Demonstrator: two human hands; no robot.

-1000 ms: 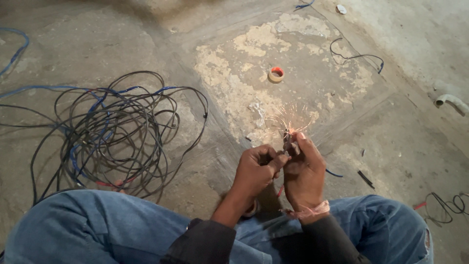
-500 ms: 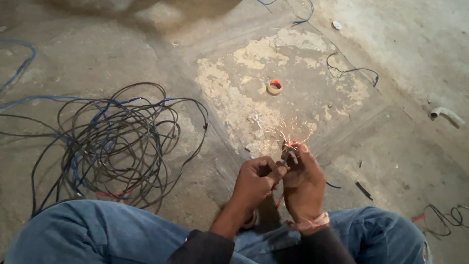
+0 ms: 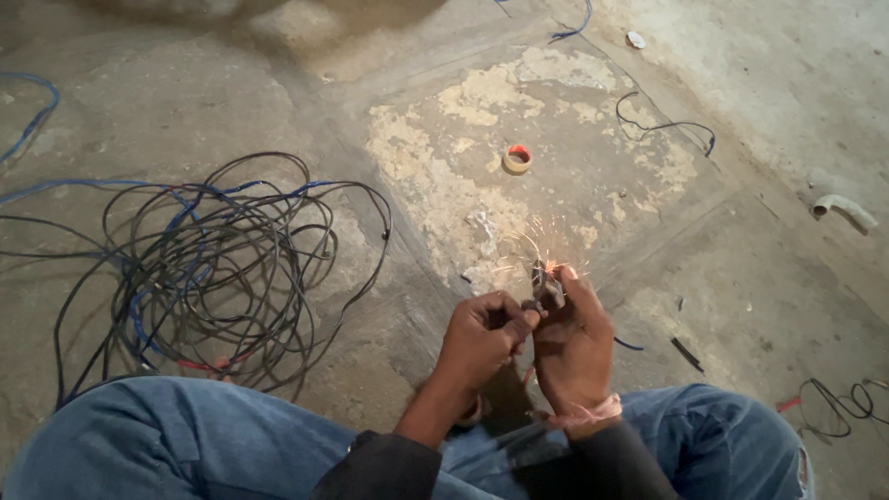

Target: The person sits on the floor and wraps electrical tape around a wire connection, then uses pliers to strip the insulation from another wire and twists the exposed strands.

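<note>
A splayed tuft of bare copper strands (image 3: 537, 262) is pinched between the closed left hand (image 3: 482, 338) and right hand (image 3: 572, 343), above the concrete floor (image 3: 278, 83).

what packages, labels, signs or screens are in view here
None: no package, label, sign or screen shows.
Nearest thing to one: a roll of tape, a small ring, red and tan, lying flat on the concrete floor beyond the hands, with no wrapper.
</note>
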